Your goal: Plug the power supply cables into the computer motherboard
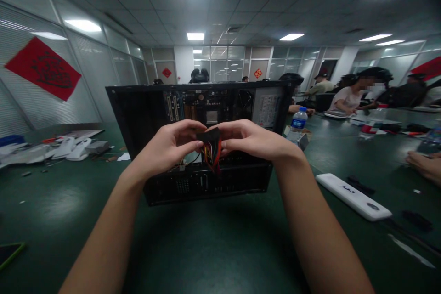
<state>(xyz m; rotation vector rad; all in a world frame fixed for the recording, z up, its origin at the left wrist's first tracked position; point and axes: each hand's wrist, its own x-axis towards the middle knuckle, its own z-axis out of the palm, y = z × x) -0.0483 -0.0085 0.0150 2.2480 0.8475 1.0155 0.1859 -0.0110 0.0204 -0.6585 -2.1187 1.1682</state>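
Both my hands meet in front of an open black computer case [210, 186] standing on the green table. My left hand [170, 143] is closed, its thumb and fingers pinching the left end of a black power connector [208, 136]. On the connector's right end, my right hand [243, 137] pinches it too. A bundle of coloured wires [213, 156], red, yellow and black among them, hangs from the connector. Inside the case, behind my hands, are a motherboard [196, 101] and, at the upper right, a power supply [268, 104]. My hands and wrists hide part of the interior.
Right of the case stand a water bottle [299, 120] and a white power strip [353, 196]. White parts and papers [74, 147] lie in a heap at the left. A green-edged device [10, 253] sits at the near left. Several people are farther back; another person's hand [425, 165] rests at the right edge.
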